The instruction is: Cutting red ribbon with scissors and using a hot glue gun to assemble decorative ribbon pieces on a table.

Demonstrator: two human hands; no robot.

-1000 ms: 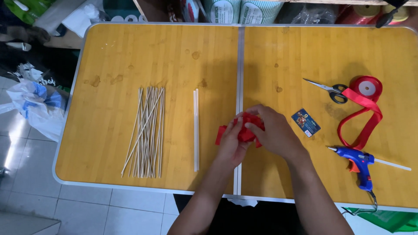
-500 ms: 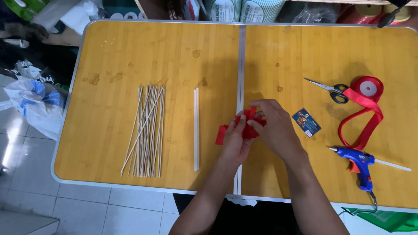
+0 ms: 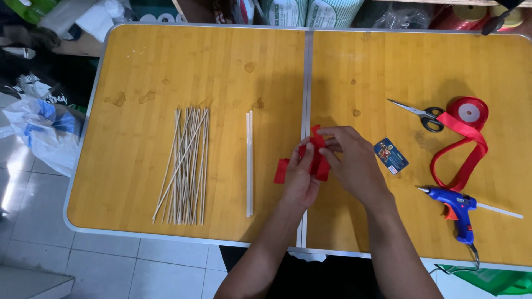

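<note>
Both hands meet at the metal seam (image 3: 306, 83) that runs down the middle of the yellow folding table (image 3: 166, 66). The left hand (image 3: 302, 180) and the right hand (image 3: 354, 163) both pinch a red ribbon piece (image 3: 317, 160) between fingers and thumbs. The ribbon piece looks partly folded into a small bunch, though the fingers hide most of it, so I cannot tell its shape for sure. One flat end (image 3: 281, 170) sticks out to the left of the seam, and a short tip (image 3: 316, 130) pokes up toward the far side of the table. Its long way slants from that lower left end up to the tip.

The folding seems only begun. Left of the seam, the bamboo skewers (image 3: 185, 165) and a white stick (image 3: 249, 163) lie untouched. Right of the seam, the scissors (image 3: 421, 113), the red ribbon roll (image 3: 468, 113) and the blue glue gun (image 3: 454, 209) rest alone.
</note>
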